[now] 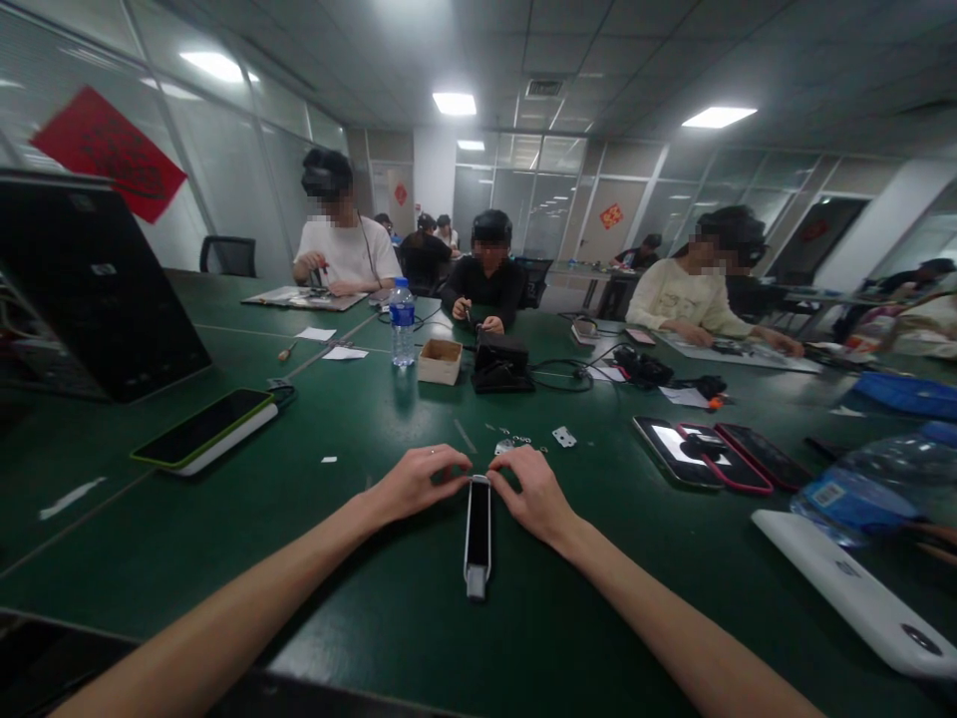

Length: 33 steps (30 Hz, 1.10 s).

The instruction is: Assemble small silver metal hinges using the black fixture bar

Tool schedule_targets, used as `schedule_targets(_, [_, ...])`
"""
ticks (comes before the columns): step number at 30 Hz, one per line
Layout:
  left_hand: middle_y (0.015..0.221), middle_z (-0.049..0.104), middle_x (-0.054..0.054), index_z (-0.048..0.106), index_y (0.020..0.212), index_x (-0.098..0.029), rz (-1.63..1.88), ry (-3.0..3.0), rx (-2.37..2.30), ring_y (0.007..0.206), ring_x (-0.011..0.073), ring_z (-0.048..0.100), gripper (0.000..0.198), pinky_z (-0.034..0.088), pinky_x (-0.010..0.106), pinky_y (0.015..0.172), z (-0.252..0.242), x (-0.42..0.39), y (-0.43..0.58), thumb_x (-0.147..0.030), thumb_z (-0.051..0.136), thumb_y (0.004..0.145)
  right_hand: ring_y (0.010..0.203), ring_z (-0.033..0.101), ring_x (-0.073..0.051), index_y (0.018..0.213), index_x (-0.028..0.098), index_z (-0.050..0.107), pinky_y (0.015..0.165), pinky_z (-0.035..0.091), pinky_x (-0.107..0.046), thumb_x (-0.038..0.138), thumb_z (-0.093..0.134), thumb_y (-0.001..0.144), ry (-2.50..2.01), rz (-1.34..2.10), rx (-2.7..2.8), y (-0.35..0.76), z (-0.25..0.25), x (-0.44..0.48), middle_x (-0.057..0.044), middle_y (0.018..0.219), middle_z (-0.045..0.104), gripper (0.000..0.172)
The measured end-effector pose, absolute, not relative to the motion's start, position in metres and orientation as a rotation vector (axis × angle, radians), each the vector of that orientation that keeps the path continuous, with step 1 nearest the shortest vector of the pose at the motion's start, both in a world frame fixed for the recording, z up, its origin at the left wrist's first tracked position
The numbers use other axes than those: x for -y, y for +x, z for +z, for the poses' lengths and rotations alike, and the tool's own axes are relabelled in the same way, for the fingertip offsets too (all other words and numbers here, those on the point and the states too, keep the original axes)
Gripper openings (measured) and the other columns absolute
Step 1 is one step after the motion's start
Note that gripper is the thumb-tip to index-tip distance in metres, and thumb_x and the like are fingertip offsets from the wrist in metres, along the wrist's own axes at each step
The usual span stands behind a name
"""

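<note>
A long narrow device (479, 529) with a white rim, a black middle and a grey block at its near end lies on the green table, pointing toward me. My left hand (423, 481) is at its far end, thumb and index finger curled together in a pinch. From the other side, my right hand (534, 489) pinches at the same end. Both sets of fingertips nearly meet there; anything small between them is too tiny to make out. Just beyond my right hand lie small loose metal parts (515, 439) and a small pale plate (564, 437).
A green-edged phone (216, 424) lies left, by a black computer case (105, 289). Ahead stand a water bottle (402, 324), an open box (440, 362) and a black stand (500, 361). Phones (677, 452), a large bottle (859, 484) and a white device (852, 588) occupy the right. Co-workers sit opposite.
</note>
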<state>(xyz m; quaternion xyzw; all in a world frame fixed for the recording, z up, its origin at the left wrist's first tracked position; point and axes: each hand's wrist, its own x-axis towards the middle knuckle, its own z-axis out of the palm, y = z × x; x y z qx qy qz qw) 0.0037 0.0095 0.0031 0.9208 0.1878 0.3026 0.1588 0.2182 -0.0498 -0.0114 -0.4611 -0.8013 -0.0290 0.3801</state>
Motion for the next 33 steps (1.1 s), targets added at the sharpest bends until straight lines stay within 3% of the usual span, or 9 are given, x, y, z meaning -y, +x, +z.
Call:
schedule_targets(9, [0.083, 0.066, 0.002, 0.065, 0.095, -0.015, 0.563, 2.587, -0.651, 0.068, 0.0112, 0.058, 0.015, 0.045, 0.02, 0.066, 0.003, -0.018, -0.003, -0.022, 0.058, 0.084, 0.073, 0.051, -0.016, 0.08, 0.016, 0.058, 0.068, 0.039, -0.03, 0.017, 0.05, 0.083, -1.325, 0.082, 2.318, 0.241, -0.008, 0.046, -0.004, 0.08, 0.059, 0.009])
schedule_targets(23, [0.089, 0.068, 0.001, 0.064, 0.098, -0.016, 0.561, 2.474, -0.762, 0.071, 0.0118, 0.061, 0.017, 0.046, 0.02, 0.065, 0.001, -0.012, 0.005, -0.022, 0.06, 0.083, 0.077, 0.052, -0.017, 0.08, 0.017, 0.058, 0.072, 0.04, -0.03, 0.018, 0.048, 0.085, -1.351, 0.052, 2.228, 0.242, -0.011, 0.042, -0.005, 0.082, 0.059, 0.011])
schedule_targets(33, [0.086, 0.066, 0.002, 0.064, 0.094, -0.016, 0.533, 2.523, -0.771, 0.07, 0.0127, 0.059, 0.015, 0.045, 0.022, 0.064, 0.004, -0.011, 0.005, -0.024, 0.057, 0.084, 0.087, 0.053, -0.021, 0.095, 0.017, 0.06, 0.079, 0.043, -0.036, 0.02, 0.05, 0.083, -1.637, -0.063, 1.972, 0.27, -0.028, 0.013, -0.008, 0.094, 0.058, 0.016])
